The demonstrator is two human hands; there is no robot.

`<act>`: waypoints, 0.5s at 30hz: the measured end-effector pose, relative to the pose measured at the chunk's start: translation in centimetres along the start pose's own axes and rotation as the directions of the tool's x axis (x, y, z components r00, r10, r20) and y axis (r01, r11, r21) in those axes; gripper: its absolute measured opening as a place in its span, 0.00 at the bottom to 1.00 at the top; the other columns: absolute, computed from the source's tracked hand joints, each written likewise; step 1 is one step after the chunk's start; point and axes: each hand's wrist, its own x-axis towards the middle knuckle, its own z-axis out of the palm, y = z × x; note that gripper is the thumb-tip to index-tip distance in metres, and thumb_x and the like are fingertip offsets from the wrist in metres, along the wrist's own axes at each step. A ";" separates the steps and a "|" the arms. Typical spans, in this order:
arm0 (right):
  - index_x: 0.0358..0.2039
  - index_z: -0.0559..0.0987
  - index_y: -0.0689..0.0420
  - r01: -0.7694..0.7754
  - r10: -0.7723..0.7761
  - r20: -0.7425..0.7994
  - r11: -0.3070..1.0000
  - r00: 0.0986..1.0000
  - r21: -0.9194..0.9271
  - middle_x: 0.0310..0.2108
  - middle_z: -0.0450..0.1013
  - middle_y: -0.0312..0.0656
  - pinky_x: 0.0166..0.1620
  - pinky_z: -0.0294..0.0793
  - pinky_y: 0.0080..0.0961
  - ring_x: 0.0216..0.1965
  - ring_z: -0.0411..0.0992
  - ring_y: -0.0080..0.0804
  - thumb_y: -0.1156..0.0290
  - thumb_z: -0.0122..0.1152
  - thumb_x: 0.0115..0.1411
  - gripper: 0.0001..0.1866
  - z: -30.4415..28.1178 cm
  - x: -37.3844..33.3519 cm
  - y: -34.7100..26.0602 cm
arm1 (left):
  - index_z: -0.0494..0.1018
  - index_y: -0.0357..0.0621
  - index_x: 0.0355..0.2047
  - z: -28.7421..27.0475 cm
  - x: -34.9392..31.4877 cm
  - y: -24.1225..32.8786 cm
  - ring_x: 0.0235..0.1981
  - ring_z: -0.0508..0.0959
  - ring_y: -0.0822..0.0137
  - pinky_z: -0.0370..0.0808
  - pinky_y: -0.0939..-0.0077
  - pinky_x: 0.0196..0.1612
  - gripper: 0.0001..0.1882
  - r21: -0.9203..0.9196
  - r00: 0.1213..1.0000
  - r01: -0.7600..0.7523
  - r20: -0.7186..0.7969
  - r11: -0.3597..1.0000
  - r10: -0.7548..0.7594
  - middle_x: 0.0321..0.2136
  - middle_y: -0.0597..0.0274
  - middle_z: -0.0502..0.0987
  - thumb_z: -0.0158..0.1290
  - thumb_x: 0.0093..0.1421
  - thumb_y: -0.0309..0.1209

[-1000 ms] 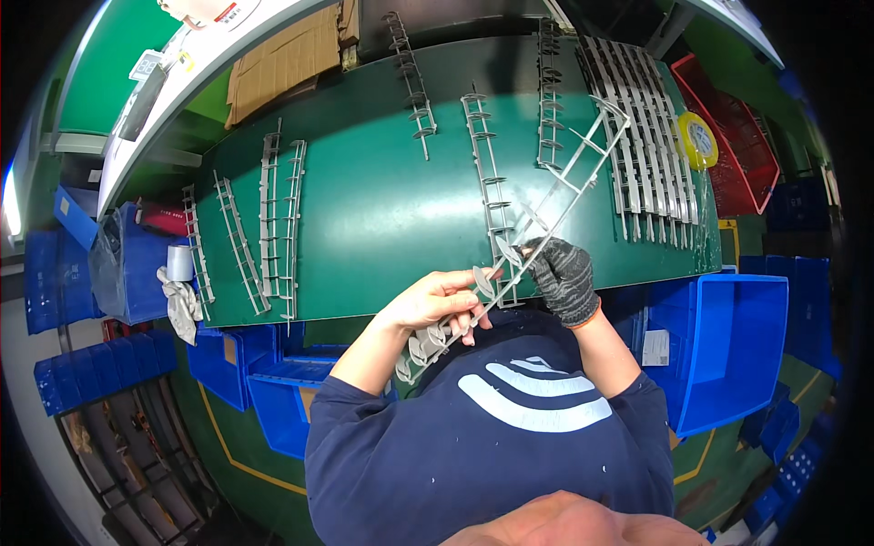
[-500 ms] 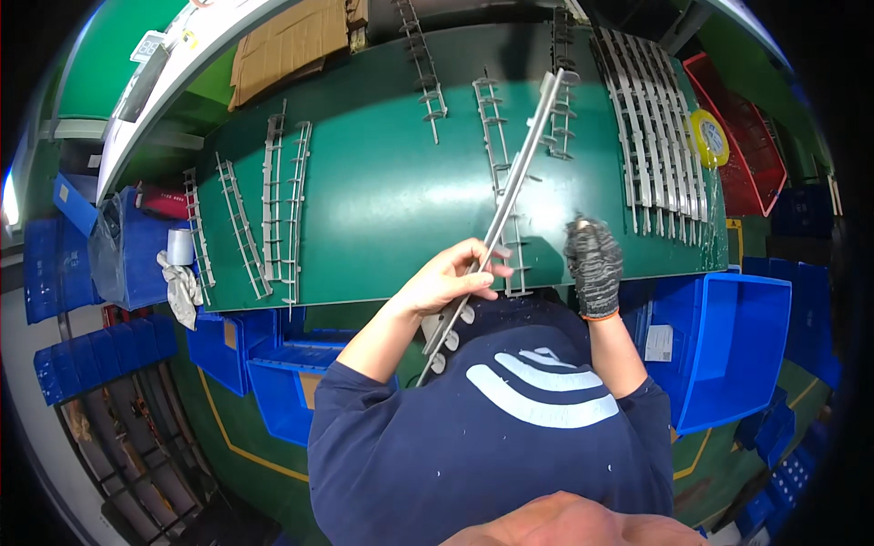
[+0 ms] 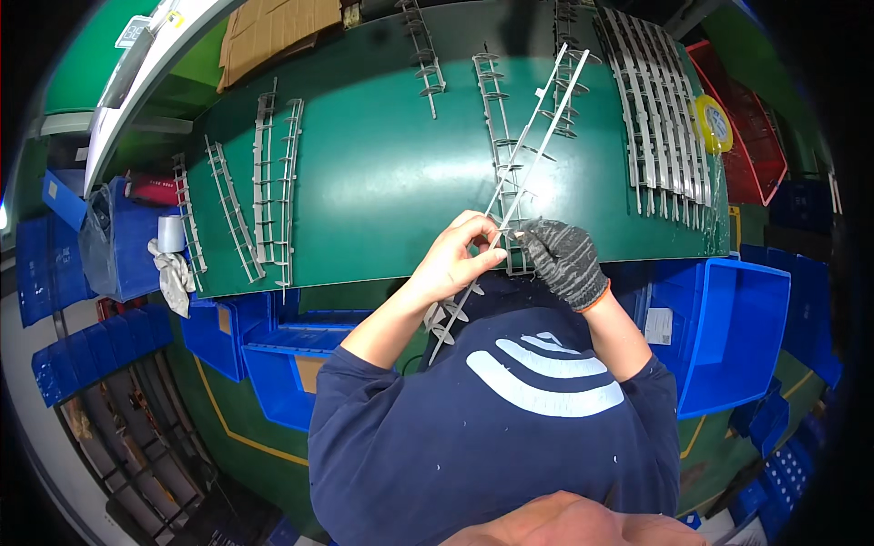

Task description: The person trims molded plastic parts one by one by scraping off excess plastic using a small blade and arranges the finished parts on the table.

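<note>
My left hand (image 3: 458, 258), bare, is closed around a long grey ladder-like strip (image 3: 545, 136). The strip has two thin rails and slants from my chest up over the table; round tabs (image 3: 444, 320) show on its lower part. My right hand (image 3: 564, 264) wears a dark grey knitted glove with an orange cuff. Its fingers are pinched together close beside the strip, just right of my left fingertips. What they hold, if anything, is too small to make out. Beneath the held strip, a similar strip (image 3: 494, 105) lies on the green table (image 3: 382, 182).
Several similar strips (image 3: 264, 173) lie at the left. More stand in a tight row (image 3: 651, 118) at the right, beside a yellow tape roll (image 3: 715, 124) and a red crate (image 3: 751, 146). Blue bins (image 3: 736, 337) flank me. Cardboard (image 3: 273, 36) lies at the back left.
My right hand has moved left and in to the strip, beside my left hand. The held strip has turned, so its two rails now show apart. The whole view has shifted slightly.
</note>
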 end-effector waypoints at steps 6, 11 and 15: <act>0.28 0.73 0.62 -0.217 0.304 -0.199 0.905 0.932 0.366 0.22 0.69 0.47 0.28 0.66 0.25 0.22 0.68 0.36 0.73 0.51 0.48 0.07 0.5 0.1 -0.9 | 0.64 0.39 0.25 1.0 0.2 -0.8 0.27 0.65 0.70 0.65 0.80 0.29 0.09 0.182 0.981 -0.156 -0.089 0.971 0.174 0.28 0.61 0.64 0.52 0.44 0.28; 0.27 0.73 0.62 -0.189 0.328 -0.258 0.874 0.909 0.447 0.20 0.70 0.39 0.26 0.66 0.22 0.21 0.67 0.27 0.75 0.51 0.48 0.06 2.1 0.9 0.0 | 0.62 0.43 0.37 1.7 -0.7 0.7 0.33 0.69 0.60 0.67 0.72 0.34 0.17 0.465 0.964 -0.173 -0.102 0.868 0.247 0.41 0.52 0.59 0.52 0.45 0.27; 0.27 0.71 0.61 -0.179 0.622 -0.048 0.297 0.782 0.938 0.18 0.67 0.34 0.19 0.63 0.16 0.17 0.63 0.19 0.74 0.49 0.51 0.05 0.6 0.6 0.5 | 0.59 0.41 0.45 -0.7 -1.4 -1.4 0.42 0.67 0.62 0.65 0.71 0.42 0.21 0.073 0.962 -0.171 -0.202 0.983 0.183 0.48 0.51 0.56 0.46 0.49 0.29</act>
